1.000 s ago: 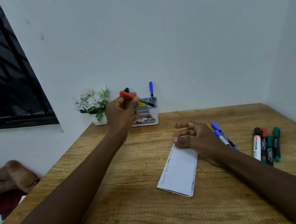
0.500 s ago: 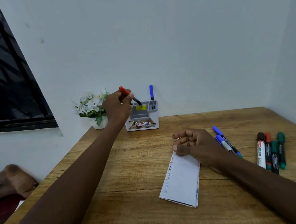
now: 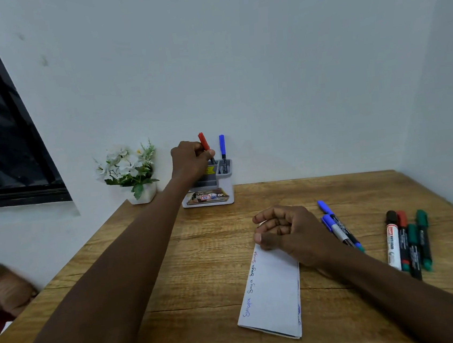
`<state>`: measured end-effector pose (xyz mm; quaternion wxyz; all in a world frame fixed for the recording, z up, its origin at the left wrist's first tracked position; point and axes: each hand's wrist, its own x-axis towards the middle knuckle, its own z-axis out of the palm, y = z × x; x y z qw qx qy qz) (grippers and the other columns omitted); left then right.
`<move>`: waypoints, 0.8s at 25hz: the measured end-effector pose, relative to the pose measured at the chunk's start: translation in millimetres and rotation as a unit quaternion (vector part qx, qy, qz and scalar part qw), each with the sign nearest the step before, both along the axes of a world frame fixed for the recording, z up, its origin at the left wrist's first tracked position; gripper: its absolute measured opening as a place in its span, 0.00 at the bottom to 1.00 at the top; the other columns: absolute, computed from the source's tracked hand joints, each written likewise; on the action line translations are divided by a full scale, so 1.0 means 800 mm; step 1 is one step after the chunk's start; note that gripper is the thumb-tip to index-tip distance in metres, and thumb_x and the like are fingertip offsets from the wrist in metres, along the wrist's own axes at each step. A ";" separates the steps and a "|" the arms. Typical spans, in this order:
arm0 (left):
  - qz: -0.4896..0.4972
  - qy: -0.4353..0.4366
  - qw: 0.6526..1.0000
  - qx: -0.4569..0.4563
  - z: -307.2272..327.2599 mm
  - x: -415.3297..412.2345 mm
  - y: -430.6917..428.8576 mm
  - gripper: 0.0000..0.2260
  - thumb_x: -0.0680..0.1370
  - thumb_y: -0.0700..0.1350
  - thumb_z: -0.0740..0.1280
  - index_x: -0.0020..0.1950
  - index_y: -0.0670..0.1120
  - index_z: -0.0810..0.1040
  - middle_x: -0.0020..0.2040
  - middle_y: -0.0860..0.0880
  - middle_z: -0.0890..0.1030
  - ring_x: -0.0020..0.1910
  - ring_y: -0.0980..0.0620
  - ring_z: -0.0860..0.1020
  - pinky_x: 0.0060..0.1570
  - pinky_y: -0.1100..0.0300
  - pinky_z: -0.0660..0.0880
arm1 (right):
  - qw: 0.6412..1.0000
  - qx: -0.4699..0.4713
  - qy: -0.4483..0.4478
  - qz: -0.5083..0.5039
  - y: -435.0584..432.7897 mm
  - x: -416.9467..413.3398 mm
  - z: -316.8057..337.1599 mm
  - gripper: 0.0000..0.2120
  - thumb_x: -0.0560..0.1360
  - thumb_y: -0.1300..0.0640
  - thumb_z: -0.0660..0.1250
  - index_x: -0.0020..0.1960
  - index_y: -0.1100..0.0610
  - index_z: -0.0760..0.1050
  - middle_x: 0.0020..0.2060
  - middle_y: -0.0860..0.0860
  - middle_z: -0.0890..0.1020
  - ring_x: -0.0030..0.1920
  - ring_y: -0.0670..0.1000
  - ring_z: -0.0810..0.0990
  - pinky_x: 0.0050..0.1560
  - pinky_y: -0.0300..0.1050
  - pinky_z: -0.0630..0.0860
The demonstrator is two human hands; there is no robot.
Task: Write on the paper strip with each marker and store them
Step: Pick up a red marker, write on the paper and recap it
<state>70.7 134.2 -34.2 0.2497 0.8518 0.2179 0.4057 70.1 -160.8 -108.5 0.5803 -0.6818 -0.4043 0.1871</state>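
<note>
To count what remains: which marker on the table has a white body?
The white-bodied marker, leftmost in the group of four at the right; its cap is black, while its three neighbours have dark bodies.

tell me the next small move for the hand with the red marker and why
Probably lower it a little further and let go. The left hand holds the red marker nearly upright, its dark end already at the holder beside the stored blue marker.

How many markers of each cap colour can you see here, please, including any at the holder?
Blue markers: 3
Red markers: 2
Green markers: 2
Black marker: 1
Total: 8
</note>
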 end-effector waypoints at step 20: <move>0.010 0.056 0.998 0.013 0.007 0.012 -0.005 0.13 0.73 0.46 0.78 0.52 0.39 0.87 0.44 0.41 0.87 0.42 0.46 0.85 0.52 0.51 0.81 | 1.000 -0.007 -0.023 -0.003 0.000 0.001 -0.001 0.15 0.70 0.58 0.79 0.55 0.55 0.82 0.46 0.53 0.87 0.47 0.51 0.86 0.54 0.48 0.83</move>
